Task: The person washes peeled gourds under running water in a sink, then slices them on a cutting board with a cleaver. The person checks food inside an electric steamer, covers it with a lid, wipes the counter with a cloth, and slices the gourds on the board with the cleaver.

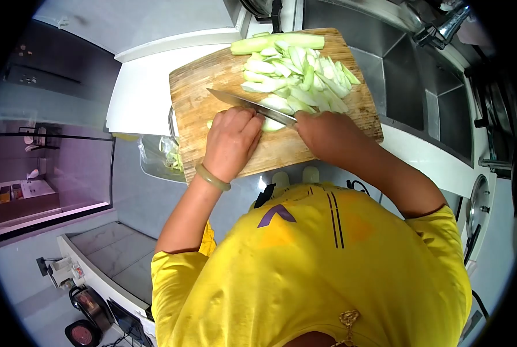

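On a wooden cutting board my right hand is wrapped round the handle of a kitchen knife. Its blade points to the far left and lies along the fingertips of my left hand. Those fingers are curled over a pale green peeled vegetable, mostly hidden under them; a bit shows by the blade. Beyond the knife spreads a heap of slanted pale green slices. A long uncut peeled piece lies along the board's far edge.
A steel double sink with a faucet is at the far right. Left of the board, a bin with a clear plastic bag holds green peelings. The white counter runs beneath the board, whose near edge overhangs the floor.
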The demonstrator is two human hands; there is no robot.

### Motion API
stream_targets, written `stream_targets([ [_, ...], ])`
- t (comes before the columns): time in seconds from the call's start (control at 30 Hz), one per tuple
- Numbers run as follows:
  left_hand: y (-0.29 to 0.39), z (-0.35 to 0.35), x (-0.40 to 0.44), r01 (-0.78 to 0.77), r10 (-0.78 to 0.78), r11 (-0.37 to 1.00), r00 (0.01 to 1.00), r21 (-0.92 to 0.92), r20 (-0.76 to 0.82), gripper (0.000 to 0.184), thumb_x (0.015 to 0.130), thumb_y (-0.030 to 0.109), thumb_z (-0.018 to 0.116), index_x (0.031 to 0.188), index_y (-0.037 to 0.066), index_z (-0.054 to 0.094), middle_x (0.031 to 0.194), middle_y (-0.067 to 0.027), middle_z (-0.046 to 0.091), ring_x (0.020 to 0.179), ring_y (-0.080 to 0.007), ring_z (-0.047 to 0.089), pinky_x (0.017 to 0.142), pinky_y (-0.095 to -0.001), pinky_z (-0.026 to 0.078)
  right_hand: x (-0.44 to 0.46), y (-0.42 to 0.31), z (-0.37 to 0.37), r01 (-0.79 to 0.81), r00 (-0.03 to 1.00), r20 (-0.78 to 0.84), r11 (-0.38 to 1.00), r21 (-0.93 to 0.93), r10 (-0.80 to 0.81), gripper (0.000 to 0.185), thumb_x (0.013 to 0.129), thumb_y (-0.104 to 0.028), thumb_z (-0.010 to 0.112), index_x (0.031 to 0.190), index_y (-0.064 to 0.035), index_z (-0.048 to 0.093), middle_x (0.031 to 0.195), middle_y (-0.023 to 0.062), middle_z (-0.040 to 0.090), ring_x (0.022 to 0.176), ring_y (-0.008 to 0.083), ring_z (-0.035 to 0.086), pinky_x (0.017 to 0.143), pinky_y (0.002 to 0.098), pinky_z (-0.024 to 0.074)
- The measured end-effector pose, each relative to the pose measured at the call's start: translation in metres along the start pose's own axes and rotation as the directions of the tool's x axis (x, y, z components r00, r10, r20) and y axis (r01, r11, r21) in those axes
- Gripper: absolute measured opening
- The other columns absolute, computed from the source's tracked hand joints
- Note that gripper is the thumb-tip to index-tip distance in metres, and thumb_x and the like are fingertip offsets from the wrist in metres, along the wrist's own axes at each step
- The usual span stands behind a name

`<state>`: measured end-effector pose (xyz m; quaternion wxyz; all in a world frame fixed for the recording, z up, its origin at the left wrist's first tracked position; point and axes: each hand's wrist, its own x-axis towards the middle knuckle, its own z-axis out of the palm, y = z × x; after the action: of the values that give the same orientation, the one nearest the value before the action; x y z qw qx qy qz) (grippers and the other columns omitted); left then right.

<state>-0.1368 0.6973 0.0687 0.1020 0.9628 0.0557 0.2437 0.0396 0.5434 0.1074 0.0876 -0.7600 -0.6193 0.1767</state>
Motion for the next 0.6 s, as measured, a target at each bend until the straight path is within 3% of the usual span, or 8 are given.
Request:
stream_targets([
  [0.1, 0.000, -0.001, -0.004, 0.005, -0.006, 1.000, 1.000, 0.013, 0.015, 0.029, 0.075, 0.007, 0.073, 0.103, 0.004, 0.065, 0.104, -0.0117, 0.063, 0.097, -0.0317, 0.059, 0.083, -0.0411, 0.047, -0.002, -0.005, -0.012, 0.016, 1.000, 0.026, 0.999, -0.040, -0.015, 0.019, 0.097, -0.020, 0.048, 0.092, -0.0033, 0.056, 0.072, 0.0206, 0.065, 0.068, 0.0384, 0.066, 0.065, 0.0493, 0.0522],
  [0.17, 0.001, 0.001, -0.007, 0.016, -0.016, 1.000, 1.000, 0.000, 0.016, 0.029, 0.075, 0.007, 0.073, 0.103, 0.004, 0.065, 0.103, -0.0116, 0.063, 0.098, -0.0316, 0.059, 0.083, -0.0413, 0.047, -0.009, -0.014, -0.025, -0.038, 0.998, 0.049, 0.999, 0.029, 0.036, 0.020, 0.097, -0.021, 0.048, 0.092, -0.0027, 0.056, 0.073, 0.0214, 0.065, 0.069, 0.0391, 0.066, 0.066, 0.0500, 0.0525],
  [0.37, 0.001, -0.007, -0.009, 0.007, -0.006, 1.000, 0.999, -0.010, 0.050, 0.031, 0.075, 0.004, 0.072, 0.105, 0.004, 0.064, 0.107, -0.0123, 0.061, 0.097, -0.0321, 0.058, 0.082, -0.0411, 0.047, -0.001, -0.010, 0.005, 0.019, 1.000, -0.015, 0.997, 0.080, -0.018, 0.023, 0.098, -0.023, 0.049, 0.093, -0.0020, 0.056, 0.073, 0.0215, 0.065, 0.072, 0.0392, 0.066, 0.067, 0.0503, 0.0524],
  [0.43, 0.000, -0.009, -0.008, 0.020, -0.017, 0.999, 0.996, -0.033, 0.089, 0.032, 0.074, 0.003, 0.070, 0.106, 0.004, 0.064, 0.107, -0.0126, 0.061, 0.097, -0.0323, 0.057, 0.083, -0.0412, 0.047, 0.000, -0.006, 0.000, -0.032, 0.999, 0.005, 0.998, 0.052, 0.032, 0.023, 0.098, -0.023, 0.049, 0.093, -0.0020, 0.056, 0.074, 0.0217, 0.065, 0.072, 0.0391, 0.066, 0.068, 0.0501, 0.0524],
  [0.6, -0.007, 0.008, 0.022, -0.081, 0.081, 0.997, 0.995, 0.000, 0.057, 0.031, 0.075, 0.003, 0.069, 0.106, 0.004, 0.064, 0.106, -0.0124, 0.061, 0.098, -0.0320, 0.057, 0.083, -0.0412, 0.046, -0.001, 0.003, -0.020, -0.084, 0.996, -0.001, 0.996, -0.005, 0.084, 0.023, 0.098, -0.023, 0.049, 0.092, -0.0022, 0.057, 0.074, 0.0221, 0.065, 0.072, 0.0391, 0.066, 0.068, 0.0494, 0.0525],
])
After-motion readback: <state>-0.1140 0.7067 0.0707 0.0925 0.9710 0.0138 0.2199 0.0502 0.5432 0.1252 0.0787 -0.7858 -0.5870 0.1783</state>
